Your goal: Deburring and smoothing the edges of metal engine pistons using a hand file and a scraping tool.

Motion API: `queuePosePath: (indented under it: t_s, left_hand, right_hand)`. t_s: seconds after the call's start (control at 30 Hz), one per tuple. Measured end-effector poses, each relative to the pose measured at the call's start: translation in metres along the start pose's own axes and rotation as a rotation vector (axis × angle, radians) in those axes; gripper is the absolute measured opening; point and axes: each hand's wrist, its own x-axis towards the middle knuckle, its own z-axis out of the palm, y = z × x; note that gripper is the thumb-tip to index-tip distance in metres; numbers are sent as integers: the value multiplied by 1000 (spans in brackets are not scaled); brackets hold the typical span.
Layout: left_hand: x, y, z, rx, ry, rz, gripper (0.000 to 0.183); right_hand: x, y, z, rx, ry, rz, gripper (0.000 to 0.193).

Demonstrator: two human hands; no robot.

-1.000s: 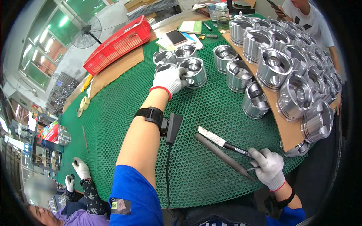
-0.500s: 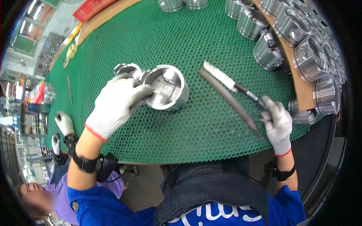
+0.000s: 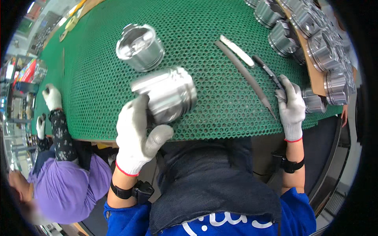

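Observation:
My left hand (image 3: 138,133), in a white knitted glove, is closed on the left side of a silver metal piston (image 3: 169,94). The piston is tipped on its side over the mat and blurred by motion. Beyond it a second piston (image 3: 141,49) rests upright with its hollow side up. At the right, my gloved right hand (image 3: 292,103) pinches the near end of a slim black pen-like tool (image 3: 268,72). Left of that tool lie a grey file (image 3: 248,76) with a pointed tang and a short white strip-shaped piece (image 3: 237,51).
Green perforated matting (image 3: 208,122) covers the table. Several pistons (image 3: 281,38) stand along the right, beside a brown board (image 3: 305,47) with more pistons behind it. A roll of tape (image 3: 71,23) lies far left. A co-worker in purple (image 3: 71,188) works at the left, gloved hand (image 3: 52,97) on the table.
My left hand has tipped the nearer piston onto its side and brought it nearer me, apart from the other piston. The black tool has come away from the white piece. The view has shifted.

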Motion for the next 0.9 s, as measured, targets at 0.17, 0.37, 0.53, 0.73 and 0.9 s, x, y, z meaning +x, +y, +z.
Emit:
queuePosePath:
  t_s: [0.17, 0.37, 0.53, 0.73, 0.9]
  left_hand:
    - [-47, 8, 16, -217, -109, -260, 47]
    - [-84, -9, 43, -349, -82, -132, 57]
    - [-99, -22, 45, -81, -110, -19, 68]
    - [-102, -21, 56, -74, -57, -5, 61]
    - [-95, -20, 52, -56, 90, 6, 56]
  right_hand:
    - [-2, 8, 1, 6, -89, 4, 40]
    - [3, -8, -5, -72, -154, 51, 39]
    - [1, -41, -20, -79, -149, -3, 43]
    - [4, -101, -24, 85, -267, -166, 43]
    - [18, -113, -12, 128, -326, -204, 37]
